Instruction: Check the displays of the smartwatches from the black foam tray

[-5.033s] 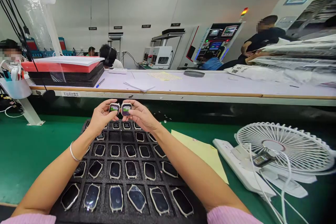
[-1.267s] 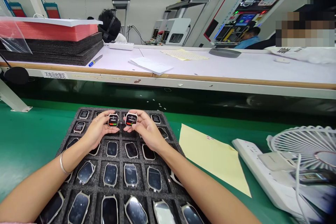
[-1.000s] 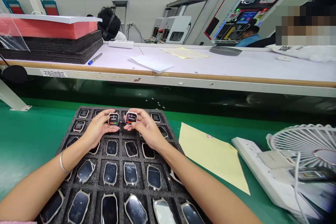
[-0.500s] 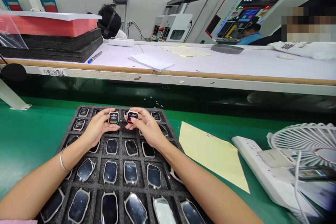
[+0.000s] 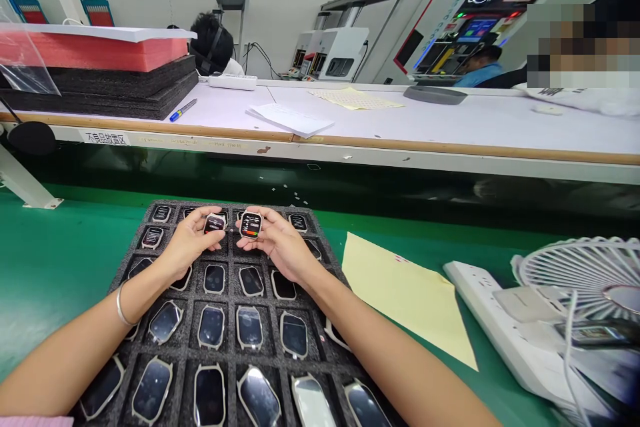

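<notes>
A black foam tray (image 5: 227, 303) lies on the green mat and holds several strapless smartwatch bodies with dark screens in its pockets. My left hand (image 5: 187, 245) is closed round one watch body (image 5: 214, 223) over the tray's far rows. Beside it my right hand (image 5: 277, 245) grips a second watch body (image 5: 251, 225). Both held screens are lit, with red and green marks. The two watches sit side by side, almost touching.
A yellow paper sheet (image 5: 400, 293) lies right of the tray. A white power strip (image 5: 505, 340) and a white fan (image 5: 580, 273) stand further right. Behind runs a white shelf (image 5: 400, 140) with papers, a blue pen and stacked foam trays (image 5: 105, 80). Other people sit beyond it.
Since five seconds ago my view has dropped nearer the tray and both hands have lowered with the watches. In the last second the left watch has tilted slightly; the hands hardly shift.
</notes>
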`<state>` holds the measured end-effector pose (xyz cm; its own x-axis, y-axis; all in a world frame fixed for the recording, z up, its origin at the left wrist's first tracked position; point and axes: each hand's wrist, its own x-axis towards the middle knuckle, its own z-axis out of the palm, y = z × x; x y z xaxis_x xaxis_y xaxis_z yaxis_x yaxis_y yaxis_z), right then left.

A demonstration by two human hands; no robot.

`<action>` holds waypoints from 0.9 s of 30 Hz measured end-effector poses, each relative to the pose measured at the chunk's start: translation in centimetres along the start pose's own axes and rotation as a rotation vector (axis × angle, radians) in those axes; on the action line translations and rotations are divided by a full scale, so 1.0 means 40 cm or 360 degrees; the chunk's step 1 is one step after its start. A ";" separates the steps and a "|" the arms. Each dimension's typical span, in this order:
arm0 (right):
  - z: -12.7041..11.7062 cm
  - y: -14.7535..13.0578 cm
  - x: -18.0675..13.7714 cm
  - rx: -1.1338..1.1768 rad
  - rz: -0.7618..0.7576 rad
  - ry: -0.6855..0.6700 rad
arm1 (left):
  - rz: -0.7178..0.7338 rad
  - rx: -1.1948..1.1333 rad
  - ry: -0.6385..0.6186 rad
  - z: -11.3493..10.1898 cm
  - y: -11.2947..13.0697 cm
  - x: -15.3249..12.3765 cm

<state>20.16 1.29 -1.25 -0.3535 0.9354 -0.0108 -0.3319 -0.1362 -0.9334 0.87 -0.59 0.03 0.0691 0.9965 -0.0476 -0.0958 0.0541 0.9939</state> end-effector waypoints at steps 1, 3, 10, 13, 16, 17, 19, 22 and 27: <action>-0.001 -0.002 -0.001 0.0026 0.0028 -0.0022 | 0.0021 0.0002 -0.0035 0.000 0.000 -0.001; -0.003 -0.004 -0.002 0.0030 0.0067 -0.0077 | 0.0025 -0.0015 -0.0097 0.000 0.000 -0.002; -0.021 0.013 0.011 -0.0215 0.0020 -0.0228 | -0.0010 0.0078 -0.0295 -0.023 -0.003 0.014; -0.040 0.017 0.020 -0.0595 -0.0096 -0.0201 | 0.0109 0.0511 -0.0378 -0.046 -0.013 0.031; -0.058 0.016 0.022 -0.1365 -0.0349 -0.0119 | 0.0350 0.1260 -0.0352 -0.065 -0.028 0.045; -0.062 0.017 0.021 -0.1624 -0.0427 -0.0102 | 0.0402 0.1466 -0.0340 -0.069 -0.033 0.049; -0.064 0.021 0.020 -0.2001 -0.0494 -0.0126 | 0.0440 0.1726 -0.0329 -0.074 -0.040 0.052; -0.057 0.020 0.019 -0.2223 -0.0391 -0.0265 | 0.0416 0.1886 -0.0319 -0.075 -0.033 0.051; -0.075 -0.083 0.006 -0.2193 -0.0493 0.0038 | 0.0511 0.1951 -0.0277 -0.050 0.034 0.042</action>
<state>23.79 2.95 0.79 -0.4059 0.8751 0.2636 0.7209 0.4838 -0.4962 -1.11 1.27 1.09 0.3504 0.9273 0.1316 0.8354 -0.3730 0.4037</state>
